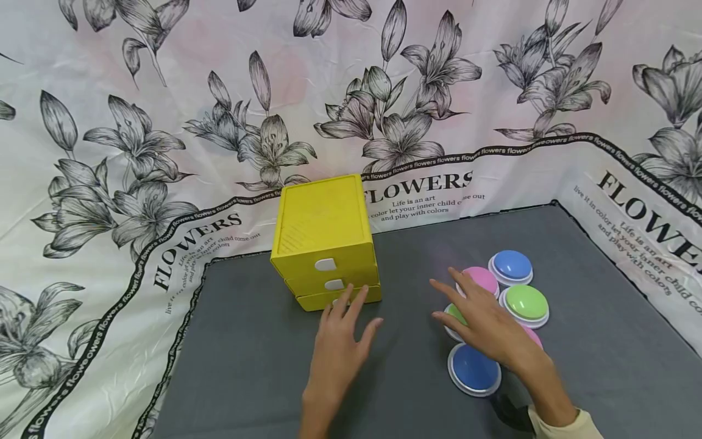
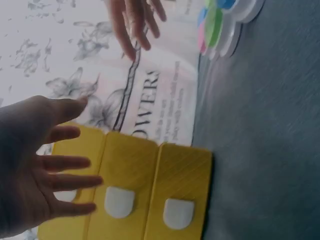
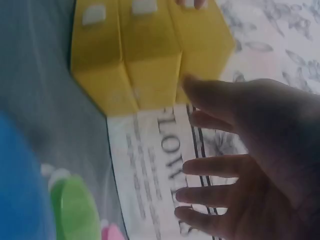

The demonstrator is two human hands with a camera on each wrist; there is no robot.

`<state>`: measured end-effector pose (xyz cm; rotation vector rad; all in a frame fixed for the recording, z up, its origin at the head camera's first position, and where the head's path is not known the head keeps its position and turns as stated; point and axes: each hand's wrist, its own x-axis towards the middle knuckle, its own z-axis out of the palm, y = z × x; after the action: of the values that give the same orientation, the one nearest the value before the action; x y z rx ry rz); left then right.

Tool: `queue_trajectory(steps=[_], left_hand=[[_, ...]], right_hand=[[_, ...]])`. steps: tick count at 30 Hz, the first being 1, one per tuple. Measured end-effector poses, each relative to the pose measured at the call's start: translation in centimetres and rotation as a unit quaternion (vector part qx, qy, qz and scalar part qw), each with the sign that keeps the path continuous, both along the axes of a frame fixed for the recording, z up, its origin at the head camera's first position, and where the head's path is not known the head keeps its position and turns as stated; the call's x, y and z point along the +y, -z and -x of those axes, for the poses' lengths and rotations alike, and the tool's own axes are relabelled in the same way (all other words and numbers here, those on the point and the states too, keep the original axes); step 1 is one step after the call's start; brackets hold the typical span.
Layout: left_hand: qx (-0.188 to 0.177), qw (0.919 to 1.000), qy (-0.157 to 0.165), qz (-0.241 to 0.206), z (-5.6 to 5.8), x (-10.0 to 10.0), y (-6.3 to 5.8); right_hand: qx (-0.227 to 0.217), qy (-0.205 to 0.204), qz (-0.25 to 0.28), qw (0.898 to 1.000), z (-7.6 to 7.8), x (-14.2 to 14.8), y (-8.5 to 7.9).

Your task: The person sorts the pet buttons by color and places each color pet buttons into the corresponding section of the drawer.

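Note:
A yellow box with three stacked drawers (image 1: 323,213) stands at the back of the table, its white pull tabs (image 1: 325,264) facing me. My left hand (image 1: 339,356) hovers in front of the drawers, fingers spread, holding nothing; it covers most of the lowest tab in the head view. Over to the right, my right hand (image 1: 490,323) is held above a cluster of round, white-rimmed domed buttons, also with fingers extended and nothing in it. A blue button (image 1: 474,367) lies nearest me. A pink button (image 1: 481,278) and a green button (image 1: 454,316) are partly hidden by that hand.
Another blue button (image 1: 512,264) and a green button (image 1: 527,302) lie at the cluster's far right side. The grey tabletop (image 1: 241,366) is backed by a flower-printed cloth (image 1: 230,158), which rises behind the box and along both sides.

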<state>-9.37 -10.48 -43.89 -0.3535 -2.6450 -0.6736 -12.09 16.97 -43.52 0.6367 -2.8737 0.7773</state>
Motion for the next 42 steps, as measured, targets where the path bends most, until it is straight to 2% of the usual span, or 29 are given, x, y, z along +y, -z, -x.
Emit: queue_trajectory(steps=[3, 7, 10, 13, 16, 21, 26, 29, 32, 36, 42], left_hand=[[0.076, 0.9964, -0.004, -0.039, 0.6, -0.9, -0.6], [0.168, 0.9822, -0.007, -0.084, 1.7, -2.5, -1.6], [0.2, 0.9734, -0.029, -0.107, 2.6, -3.8, -2.6], [0.197, 0.9685, -0.067, -0.136, 3.6, -5.1, -3.6], [0.168, 0.9646, -0.098, -0.178, 4.8, -6.3, -4.3], [0.063, 0.9623, -0.13, -0.23, 6.8, -8.4, -5.2], [-0.058, 0.9548, -0.133, -0.26, 8.4, -10.4, -5.8], [-0.116, 0.947, -0.125, -0.272, 8.9, -11.1, -5.8], [-0.161, 0.9272, -0.11, -0.32, 9.2, -11.6, -5.7], [-0.2, 0.8934, -0.069, -0.396, 9.5, -12.0, -5.7], [-0.22, 0.8629, -0.027, -0.454, 9.8, -12.4, -5.8]], right_hand=[[0.06, -0.009, 0.021, 0.998, 0.6, -1.6, -0.4], [0.104, -0.027, 0.081, 0.991, 1.3, -4.3, -1.4], [0.125, -0.046, 0.12, 0.984, 1.7, -6.4, -2.5], [0.131, -0.068, 0.147, 0.978, 2.2, -8.7, -3.7], [0.135, -0.08, 0.161, 0.975, 2.9, -11.0, -4.6], [0.115, -0.065, 0.186, 0.974, 4.1, -14.4, -4.9], [0.059, -0.034, 0.232, 0.97, 4.6, -16.4, -4.6], [0.054, -0.02, 0.242, 0.969, 4.7, -17.0, -4.4], [0.063, -0.008, 0.23, 0.971, 4.7, -17.3, -4.3], [0.056, 0.003, 0.218, 0.974, 4.7, -17.9, -4.5], [0.052, 0.012, 0.222, 0.974, 4.8, -18.7, -4.4]])
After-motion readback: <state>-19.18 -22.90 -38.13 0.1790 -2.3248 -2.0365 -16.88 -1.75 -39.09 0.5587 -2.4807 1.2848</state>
